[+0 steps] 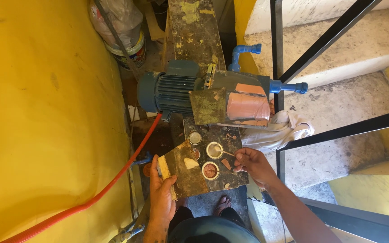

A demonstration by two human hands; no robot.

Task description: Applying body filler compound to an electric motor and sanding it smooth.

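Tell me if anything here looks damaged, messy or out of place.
Yes. The motor's housing has patchy, worn paint, with orange-pink showing through. A white cloth lies crumpled beside it. Bits of debris litter the bench around three small open tins. The board in the left hand is stained, with a pale dab on it.

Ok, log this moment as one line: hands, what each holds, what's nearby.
left hand: holds flat board | right hand: holds thin stick, tip in small cup | nearby: second cup, blue motor
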